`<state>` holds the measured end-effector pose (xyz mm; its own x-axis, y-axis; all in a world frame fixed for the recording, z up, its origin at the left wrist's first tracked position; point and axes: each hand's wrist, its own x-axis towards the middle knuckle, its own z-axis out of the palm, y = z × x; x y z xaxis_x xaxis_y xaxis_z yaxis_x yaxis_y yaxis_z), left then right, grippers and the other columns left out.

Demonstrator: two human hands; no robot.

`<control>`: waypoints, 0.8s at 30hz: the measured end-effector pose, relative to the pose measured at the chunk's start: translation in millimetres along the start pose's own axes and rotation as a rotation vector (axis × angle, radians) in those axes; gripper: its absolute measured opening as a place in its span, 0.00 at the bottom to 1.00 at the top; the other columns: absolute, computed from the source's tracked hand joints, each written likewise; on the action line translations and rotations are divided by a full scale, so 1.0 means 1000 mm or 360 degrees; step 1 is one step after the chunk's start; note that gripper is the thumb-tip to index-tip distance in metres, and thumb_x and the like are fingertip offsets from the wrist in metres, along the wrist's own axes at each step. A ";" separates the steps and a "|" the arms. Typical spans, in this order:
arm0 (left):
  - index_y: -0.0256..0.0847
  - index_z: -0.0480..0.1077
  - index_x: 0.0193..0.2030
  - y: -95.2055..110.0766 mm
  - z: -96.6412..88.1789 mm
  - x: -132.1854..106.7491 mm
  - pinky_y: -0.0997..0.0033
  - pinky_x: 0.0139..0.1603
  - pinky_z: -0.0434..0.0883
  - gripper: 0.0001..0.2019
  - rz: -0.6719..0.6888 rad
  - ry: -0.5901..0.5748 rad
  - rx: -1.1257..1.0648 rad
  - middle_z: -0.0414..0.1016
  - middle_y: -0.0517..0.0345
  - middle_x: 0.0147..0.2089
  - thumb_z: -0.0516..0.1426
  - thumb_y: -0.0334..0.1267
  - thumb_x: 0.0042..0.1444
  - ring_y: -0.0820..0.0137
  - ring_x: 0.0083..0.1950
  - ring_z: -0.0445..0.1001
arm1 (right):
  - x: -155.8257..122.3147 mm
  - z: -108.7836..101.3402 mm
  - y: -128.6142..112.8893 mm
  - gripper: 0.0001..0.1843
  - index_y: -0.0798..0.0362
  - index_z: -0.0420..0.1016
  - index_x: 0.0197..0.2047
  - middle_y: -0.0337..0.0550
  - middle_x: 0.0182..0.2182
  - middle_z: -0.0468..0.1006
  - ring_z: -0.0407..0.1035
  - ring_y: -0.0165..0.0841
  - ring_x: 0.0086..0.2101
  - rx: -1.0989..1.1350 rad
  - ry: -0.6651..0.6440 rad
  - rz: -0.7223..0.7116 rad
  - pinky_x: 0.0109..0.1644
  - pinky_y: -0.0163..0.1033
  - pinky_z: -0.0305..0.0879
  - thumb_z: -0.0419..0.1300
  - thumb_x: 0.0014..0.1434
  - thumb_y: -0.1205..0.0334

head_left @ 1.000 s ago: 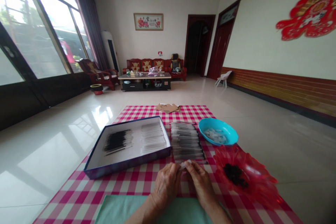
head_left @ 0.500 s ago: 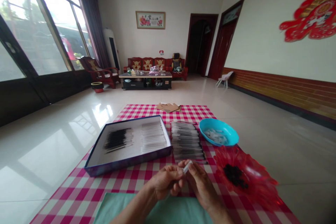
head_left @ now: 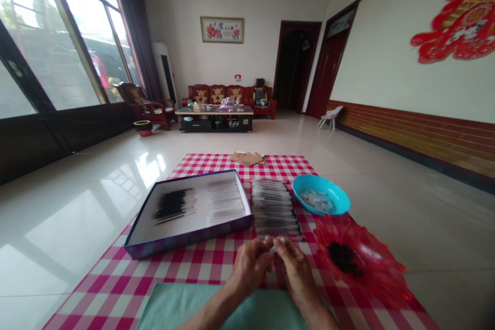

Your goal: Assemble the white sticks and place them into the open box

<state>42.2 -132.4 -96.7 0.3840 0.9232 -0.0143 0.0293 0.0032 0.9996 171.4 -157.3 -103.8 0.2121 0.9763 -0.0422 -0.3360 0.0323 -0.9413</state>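
Note:
My left hand (head_left: 250, 267) and my right hand (head_left: 297, 272) meet over the red-and-white checked cloth (head_left: 185, 268), fingers pinched together on a thin clear tube (head_left: 277, 245) with a white tip. Just beyond them lies a row of assembled clear pens (head_left: 275, 208). A blue-edged flat box (head_left: 191, 213) to the left holds black refills and clear tubes. To the right stand a blue bowl (head_left: 322, 195) of small clear pieces and a red flower-shaped dish (head_left: 361, 263) of small black pieces.
A green mat (head_left: 174, 309) lies under my forearms at the near edge. Flat brown cardboard pieces (head_left: 247, 158) rest at the cloth's far end. Shiny tiled floor surrounds the cloth; a coffee table (head_left: 215, 118) and red sofa stand far back.
My hands lifted the tube slightly and tilted it half a second ago; now they have closed together again around it, low over the cloth. Nothing else moved.

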 end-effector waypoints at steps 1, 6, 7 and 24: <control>0.38 0.65 0.27 0.000 -0.004 0.003 0.78 0.18 0.56 0.12 -0.0225 -0.0199 -0.0263 0.67 0.62 0.20 0.59 0.45 0.49 0.78 0.18 0.61 | -0.002 0.001 -0.002 0.17 0.53 0.79 0.35 0.46 0.34 0.81 0.73 0.42 0.38 -0.0038 -0.0005 -0.0018 0.44 0.45 0.67 0.64 0.50 0.48; 0.35 0.65 0.27 -0.007 -0.028 0.013 0.82 0.13 0.48 0.18 -0.0761 -0.0808 -0.0841 0.64 0.64 0.18 0.65 0.47 0.41 0.84 0.13 0.52 | -0.011 0.007 -0.008 0.16 0.52 0.78 0.34 0.47 0.36 0.81 0.74 0.41 0.37 0.0114 -0.0164 -0.0021 0.45 0.46 0.68 0.64 0.50 0.48; 0.34 0.65 0.28 -0.009 -0.029 0.013 0.82 0.13 0.48 0.19 -0.0752 -0.0812 -0.0831 0.64 0.64 0.18 0.65 0.47 0.40 0.84 0.13 0.52 | -0.012 0.007 -0.008 0.15 0.52 0.78 0.34 0.48 0.36 0.81 0.74 0.41 0.37 0.0178 -0.0213 0.0006 0.45 0.47 0.68 0.64 0.50 0.48; 0.39 0.66 0.28 -0.001 0.009 -0.005 0.76 0.22 0.57 0.11 0.0148 0.0145 0.0179 0.67 0.62 0.21 0.56 0.45 0.53 0.77 0.20 0.63 | -0.004 0.005 0.004 0.15 0.52 0.79 0.37 0.44 0.35 0.81 0.73 0.40 0.39 0.0018 0.0025 -0.0012 0.45 0.42 0.67 0.63 0.52 0.50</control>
<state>48.6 -140.6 -98.3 0.3051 0.9484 0.0859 0.1028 -0.1224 0.9871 164.8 -160.1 -105.5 0.2294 0.9725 -0.0404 -0.3449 0.0424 -0.9377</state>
